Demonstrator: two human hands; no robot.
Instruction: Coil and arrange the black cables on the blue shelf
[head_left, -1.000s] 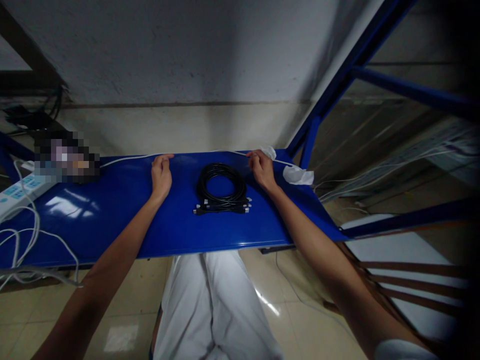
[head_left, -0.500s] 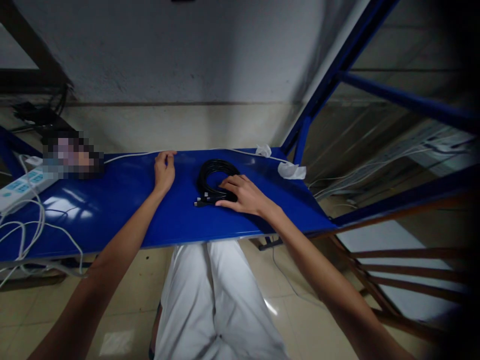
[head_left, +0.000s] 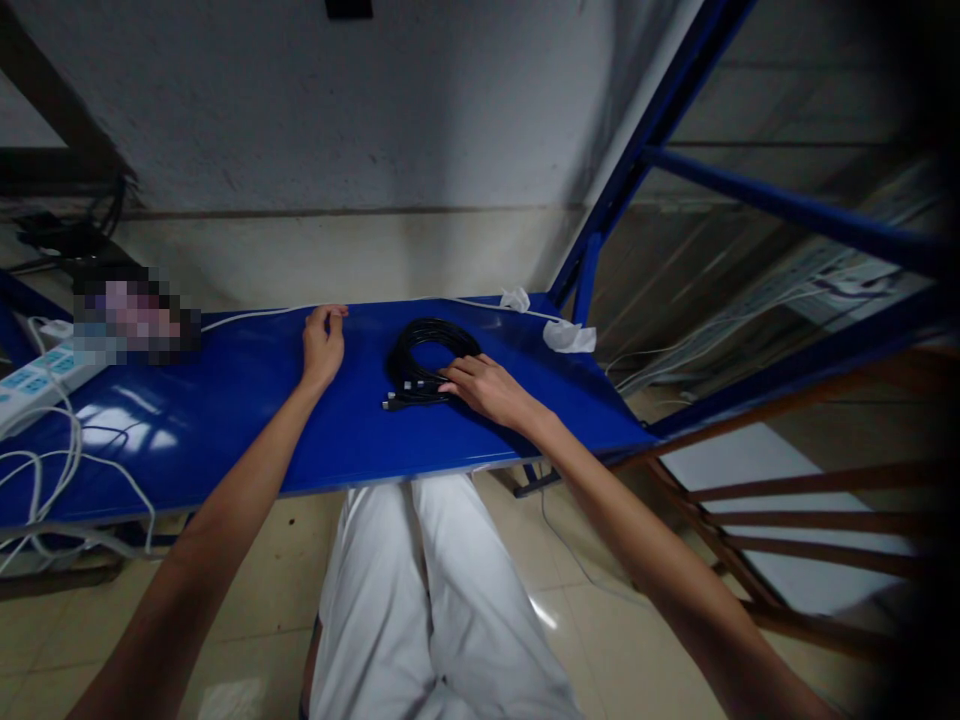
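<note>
A black coiled cable (head_left: 409, 345) lies on the blue tabletop (head_left: 360, 440), its metal-tipped plugs pointing left at the near side of the coil. My right hand (head_left: 484, 385) has closed on the coil's right side, thumb and fingers pinching the strands behind the plugs. The palm hides part of the coil. Near the table's back edge, my left hand (head_left: 324, 348) rests on the surface with loosely bent fingers apart and nothing in them. A white cord (head_left: 255, 315) runs along the back edge past its fingertips.
At the left, a white power strip (head_left: 45, 385) lies beside tangled white cords (head_left: 71, 440) and a pixelated object. Crumpled white pieces (head_left: 568, 337) are at the back right. A blue metal frame (head_left: 589, 275) rises there, with a wooden chair (head_left: 810, 490) at the right.
My right thumb and fingers have drawn together on the cable, where they were spread over it before. The left hand stays in place; the whole view has shifted slightly.
</note>
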